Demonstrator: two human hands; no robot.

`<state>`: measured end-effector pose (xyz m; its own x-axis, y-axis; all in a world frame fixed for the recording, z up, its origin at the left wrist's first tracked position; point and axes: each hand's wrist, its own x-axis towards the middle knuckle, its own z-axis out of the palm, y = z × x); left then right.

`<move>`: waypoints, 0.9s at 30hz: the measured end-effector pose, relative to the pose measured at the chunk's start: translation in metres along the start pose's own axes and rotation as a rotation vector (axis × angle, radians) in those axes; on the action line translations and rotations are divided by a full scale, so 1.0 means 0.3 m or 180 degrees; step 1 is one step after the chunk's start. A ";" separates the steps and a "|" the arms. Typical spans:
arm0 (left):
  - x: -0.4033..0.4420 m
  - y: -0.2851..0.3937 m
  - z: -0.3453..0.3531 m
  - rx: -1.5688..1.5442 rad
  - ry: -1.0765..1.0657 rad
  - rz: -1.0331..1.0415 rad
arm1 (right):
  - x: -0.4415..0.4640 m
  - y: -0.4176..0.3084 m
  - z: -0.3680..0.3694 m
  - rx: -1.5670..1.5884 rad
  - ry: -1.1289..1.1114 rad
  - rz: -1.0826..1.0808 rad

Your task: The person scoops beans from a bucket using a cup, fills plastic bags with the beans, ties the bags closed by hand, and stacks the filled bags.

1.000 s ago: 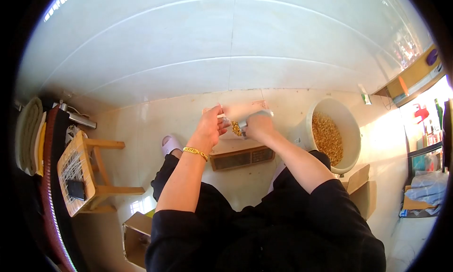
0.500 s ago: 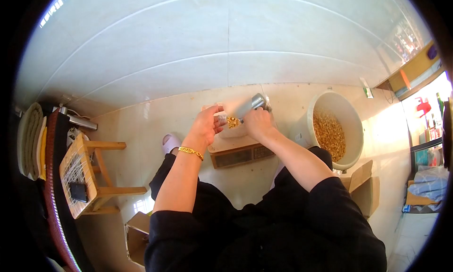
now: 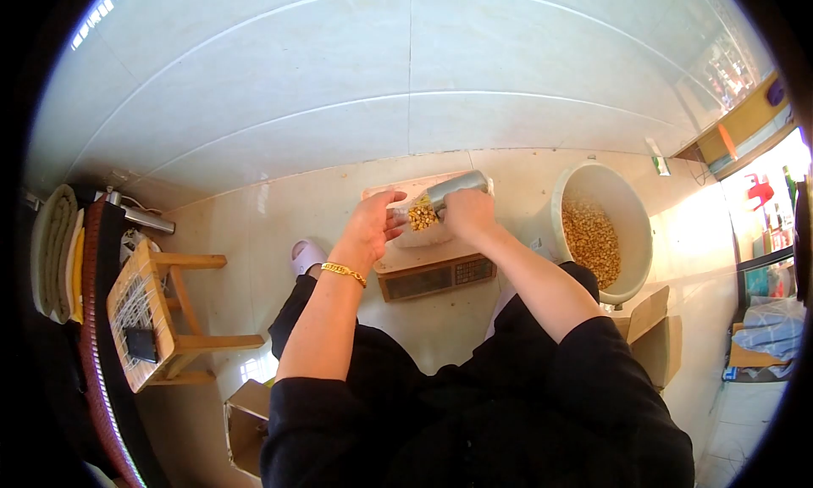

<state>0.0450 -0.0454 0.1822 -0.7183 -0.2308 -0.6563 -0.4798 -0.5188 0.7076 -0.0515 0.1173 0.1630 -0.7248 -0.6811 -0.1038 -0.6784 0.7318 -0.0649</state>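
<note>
My right hand is closed around a metal scoop, which lies tilted with its mouth toward the left. Yellow kernels, looking like corn, show at that mouth. Across from it, my left hand has its fingers curled at the edge of a clear plastic bag, its wrist in a gold bracelet. Beneath the bag is a weighing scale with a dark display and keypad on its front. Where the fingers grip the thin plastic is partly hidden.
On the right stands a pale bucket partly filled with kernels, beside an open cardboard box. A wooden stool with a dark flat object on it is at left. Another carton sits below. A tiled wall rises ahead.
The scoop has tipped over to a flatter tilt, and more kernels show at its mouth. My right hand has turned and shifted slightly. My left hand stays nearly in place.
</note>
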 end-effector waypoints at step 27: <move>-0.067 0.040 -0.088 0.0489 0.0304 0.0643 | -0.028 0.154 -0.194 0.4957 0.0582 0.1854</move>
<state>0.0670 -0.0685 0.1970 -0.7599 -0.3973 -0.5145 -0.4077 -0.3252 0.8533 -0.0837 0.1555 0.2185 -0.8997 -0.2397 -0.3649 0.3462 0.1174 -0.9308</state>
